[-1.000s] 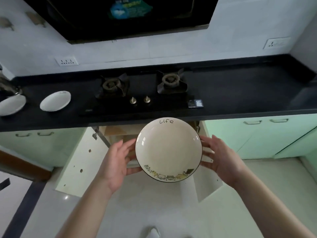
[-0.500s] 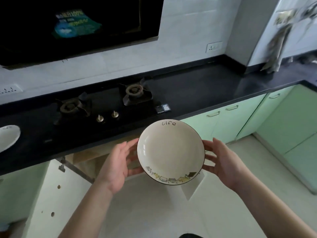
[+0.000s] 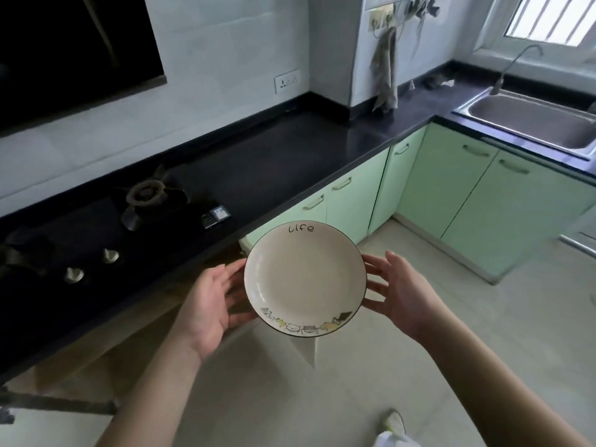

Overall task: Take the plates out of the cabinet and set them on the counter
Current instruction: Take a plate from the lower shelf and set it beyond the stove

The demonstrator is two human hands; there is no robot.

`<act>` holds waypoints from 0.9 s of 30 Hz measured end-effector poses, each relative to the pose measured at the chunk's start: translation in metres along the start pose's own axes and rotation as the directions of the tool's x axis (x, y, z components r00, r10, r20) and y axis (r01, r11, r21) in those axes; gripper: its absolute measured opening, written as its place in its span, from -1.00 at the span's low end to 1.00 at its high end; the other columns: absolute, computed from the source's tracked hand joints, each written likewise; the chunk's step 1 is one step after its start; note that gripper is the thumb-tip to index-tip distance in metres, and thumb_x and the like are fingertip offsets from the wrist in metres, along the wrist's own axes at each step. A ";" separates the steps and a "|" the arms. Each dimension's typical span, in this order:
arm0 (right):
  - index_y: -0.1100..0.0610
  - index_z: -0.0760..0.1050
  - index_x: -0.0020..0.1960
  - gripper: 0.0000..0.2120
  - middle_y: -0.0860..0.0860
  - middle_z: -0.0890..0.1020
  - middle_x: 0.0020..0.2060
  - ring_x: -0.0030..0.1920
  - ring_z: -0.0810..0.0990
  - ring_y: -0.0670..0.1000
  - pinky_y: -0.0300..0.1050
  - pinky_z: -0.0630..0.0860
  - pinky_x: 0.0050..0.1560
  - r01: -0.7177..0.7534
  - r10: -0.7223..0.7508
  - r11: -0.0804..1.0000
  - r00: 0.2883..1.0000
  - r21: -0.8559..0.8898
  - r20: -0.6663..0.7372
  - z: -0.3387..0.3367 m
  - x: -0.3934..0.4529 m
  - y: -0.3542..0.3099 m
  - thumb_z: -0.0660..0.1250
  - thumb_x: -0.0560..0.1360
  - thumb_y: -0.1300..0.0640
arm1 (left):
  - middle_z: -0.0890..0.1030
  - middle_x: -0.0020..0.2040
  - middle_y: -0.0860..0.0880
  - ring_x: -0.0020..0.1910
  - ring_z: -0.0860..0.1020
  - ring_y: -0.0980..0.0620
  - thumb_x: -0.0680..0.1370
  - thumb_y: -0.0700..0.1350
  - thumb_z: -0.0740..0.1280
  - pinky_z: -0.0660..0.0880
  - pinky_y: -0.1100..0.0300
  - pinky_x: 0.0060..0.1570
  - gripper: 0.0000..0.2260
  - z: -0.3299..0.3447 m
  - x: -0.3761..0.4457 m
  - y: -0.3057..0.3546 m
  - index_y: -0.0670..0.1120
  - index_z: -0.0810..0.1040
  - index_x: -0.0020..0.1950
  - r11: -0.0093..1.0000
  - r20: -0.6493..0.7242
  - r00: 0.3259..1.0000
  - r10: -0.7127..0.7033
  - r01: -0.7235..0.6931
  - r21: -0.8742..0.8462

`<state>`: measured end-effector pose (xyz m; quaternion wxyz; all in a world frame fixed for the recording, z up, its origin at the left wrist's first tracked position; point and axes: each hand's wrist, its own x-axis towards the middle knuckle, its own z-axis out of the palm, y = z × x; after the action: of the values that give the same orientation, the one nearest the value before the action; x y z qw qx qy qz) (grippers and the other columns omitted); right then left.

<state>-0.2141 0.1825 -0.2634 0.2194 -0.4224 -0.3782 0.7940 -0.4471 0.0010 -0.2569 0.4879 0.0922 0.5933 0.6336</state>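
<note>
Above the pale tiled floor (image 3: pixel 419 333), just off the front edge of the long black stone counter (image 3: pixel 258 162), a round cream ceramic plate (image 3: pixel 304 279) is held in the air between two bare hands. It has a thin dark rim, the word "life" written along its far edge, and a row of small cartoon figures along its near edge. It sits roughly level, its hollow facing up.

The left hand (image 3: pixel 206 304) cups the plate's left side, palm turned inward, its fingers (image 3: pixel 230 275) spread a little and reaching under the rim. The right hand (image 3: pixel 403 291) mirrors it on the other side, its fingers (image 3: pixel 375 264) splayed apart and pressing against the rim and underside. Both hands grip the plate from the sides.

On the counter to the left sits a black gas hob (image 3: pixel 96 227) with a round burner (image 3: pixel 146 193) and two pale metal knobs (image 3: pixel 92 264). A small dark rectangular item (image 3: pixel 216 216) lies just to the right of it; I cannot tell what it is. Mint-green cabinet doors (image 3: pixel 354 195) run beneath the counter and turn the corner toward a steel sink (image 3: pixel 532 124) with a curved tap (image 3: pixel 512 66) under a barred window (image 3: pixel 554 19). A grey cloth (image 3: pixel 385 72) hangs on the white wall near the corner. A white wall socket (image 3: pixel 287 82) sits above the counter.
</note>
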 end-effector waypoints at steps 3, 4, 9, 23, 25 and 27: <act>0.11 0.54 0.24 -0.57 0.10 0.60 0.20 0.12 0.59 0.11 0.06 0.58 -0.06 0.008 -0.008 0.999 1.000 0.032 -0.018 -0.034 0.011 -0.020 0.03 0.64 -0.08 | 0.62 0.24 -0.01 -0.01 0.58 -0.01 0.63 0.09 0.02 0.60 0.01 -0.24 -0.59 0.042 0.020 0.001 0.02 0.55 0.30 1.000 0.005 1.000 0.009 -0.009 0.030; 0.11 0.55 0.23 -0.57 0.10 0.60 0.19 0.12 0.59 0.11 0.06 0.59 -0.06 0.007 -0.006 0.999 1.000 0.040 -0.024 -0.047 0.015 -0.028 0.03 0.64 -0.08 | 0.61 0.25 -0.03 0.00 0.57 -0.02 0.63 0.09 0.01 0.60 -0.02 -0.19 -0.58 0.057 0.028 0.000 0.01 0.56 0.29 0.999 0.005 1.000 0.003 -0.003 0.037; 0.10 0.57 0.21 -0.56 0.09 0.63 0.17 0.08 0.61 0.09 0.06 0.57 -0.08 0.015 -0.011 0.997 0.998 0.075 -0.054 -0.119 0.033 -0.073 0.02 0.64 -0.09 | 0.60 0.24 -0.09 0.13 0.55 -0.10 0.64 0.07 0.00 0.59 -0.05 -0.24 -0.57 0.139 0.066 -0.010 0.00 0.58 0.29 0.997 0.005 1.000 -0.016 0.015 0.077; 0.12 0.58 0.20 -0.57 0.08 0.63 0.12 0.04 0.60 0.09 0.07 0.57 -0.09 -0.103 0.103 0.994 0.995 0.023 0.012 -0.174 0.114 -0.132 0.03 0.65 -0.07 | 0.64 0.18 -0.06 0.10 0.59 -0.08 0.63 0.06 0.05 0.60 -0.04 -0.21 -0.60 0.203 0.116 -0.027 0.03 0.63 0.24 0.999 -0.116 0.992 -0.048 0.045 -0.028; 0.11 0.58 0.20 -0.58 0.07 0.64 0.11 0.03 0.61 0.08 0.07 0.58 -0.08 -0.113 0.113 0.993 0.993 0.013 0.031 -0.161 0.132 -0.135 0.04 0.64 -0.08 | 0.64 0.18 -0.07 0.08 0.58 -0.07 0.63 0.06 0.05 0.59 -0.03 -0.24 -0.60 0.194 0.125 -0.019 0.02 0.62 0.25 0.999 -0.140 0.989 -0.036 0.030 -0.045; 0.10 0.58 0.20 -0.58 0.06 0.63 0.11 0.03 0.60 0.07 0.07 0.58 -0.07 -0.124 0.124 0.992 0.991 0.007 0.051 -0.148 0.151 -0.139 0.04 0.64 -0.08 | 0.63 0.20 -0.07 0.09 0.57 -0.08 0.64 0.06 0.04 0.59 -0.04 -0.24 -0.59 0.185 0.137 -0.012 0.01 0.60 0.27 0.998 -0.156 0.988 -0.022 0.012 -0.065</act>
<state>-0.1691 0.4306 -0.2831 0.1622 -0.4240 -0.3526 0.8183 -0.3818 0.2211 -0.2786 0.4478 0.0216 0.6100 0.6534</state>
